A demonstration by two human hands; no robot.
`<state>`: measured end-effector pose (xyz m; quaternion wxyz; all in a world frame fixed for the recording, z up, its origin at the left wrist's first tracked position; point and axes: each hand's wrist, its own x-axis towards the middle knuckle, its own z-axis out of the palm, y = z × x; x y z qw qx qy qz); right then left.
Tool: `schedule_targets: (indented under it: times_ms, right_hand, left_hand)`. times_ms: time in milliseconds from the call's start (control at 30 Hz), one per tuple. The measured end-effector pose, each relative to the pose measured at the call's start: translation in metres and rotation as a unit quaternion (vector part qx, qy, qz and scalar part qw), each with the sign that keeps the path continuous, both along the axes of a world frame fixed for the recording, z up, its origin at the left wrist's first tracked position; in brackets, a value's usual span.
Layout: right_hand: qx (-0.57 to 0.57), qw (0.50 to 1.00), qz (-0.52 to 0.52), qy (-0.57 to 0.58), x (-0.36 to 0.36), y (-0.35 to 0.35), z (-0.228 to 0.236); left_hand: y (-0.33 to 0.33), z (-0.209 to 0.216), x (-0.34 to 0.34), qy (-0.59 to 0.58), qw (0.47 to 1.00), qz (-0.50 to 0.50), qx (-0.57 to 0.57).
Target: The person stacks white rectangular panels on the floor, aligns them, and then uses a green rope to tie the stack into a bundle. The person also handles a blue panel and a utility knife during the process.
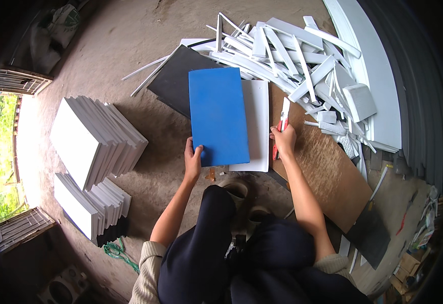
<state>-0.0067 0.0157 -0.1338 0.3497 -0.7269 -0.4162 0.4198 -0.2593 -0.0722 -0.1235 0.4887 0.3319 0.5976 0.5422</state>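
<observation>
My left hand (193, 155) grips the lower left corner of a blue rectangular board (218, 119), with the thumb on top and the fingers at its edge. Under the blue board, partly covered, lies a white foam sheet (257, 121) whose right side shows. My right hand (284, 138) is closed around a red utility knife (276, 151), its blade end pointing away from me. The knife is just right of the white sheet, over a worn brown board (323, 167). A dark grey sheet (178, 78) sticks out behind the blue board.
White foam offcuts (292, 61) are heaped at the far right, beside large white sheets (378, 76). Two stacks of white panels (87, 142) stand on the left floor. Green string (120, 253) lies near them. A black sheet (369, 235) lies at the lower right.
</observation>
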Motion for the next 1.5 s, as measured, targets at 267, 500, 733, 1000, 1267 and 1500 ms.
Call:
schedule_targets:
  times_ms: [267,500,733,1000,1267,1500]
  right_hand:
    - [0.020,0.997,0.054,-0.047,-0.010,0.011,0.003]
    - [0.009,0.997,0.073,-0.018,-0.013,0.041,0.000]
    - [-0.038,0.995,0.085,0.027,-0.009,0.062,0.003]
    - [-0.026,0.995,0.069,0.068,-0.006,0.061,-0.005]
    - [-0.035,0.994,0.074,0.077,-0.003,0.062,-0.008]
    - [-0.017,0.994,0.077,0.075,0.001,0.062,-0.011]
  left_hand:
    - [-0.004,-0.004,0.004,-0.007,0.999,-0.045,-0.020]
    - [0.012,-0.010,0.012,0.005,0.997,-0.074,-0.024]
    - [0.031,-0.014,0.019,0.007,0.995,-0.084,-0.043]
    - [0.039,-0.016,0.036,0.174,0.981,-0.070,-0.051]
    - [0.036,-0.011,0.040,0.258,0.960,-0.082,-0.064]
    - [0.036,-0.004,0.046,0.278,0.953,-0.079,-0.085]
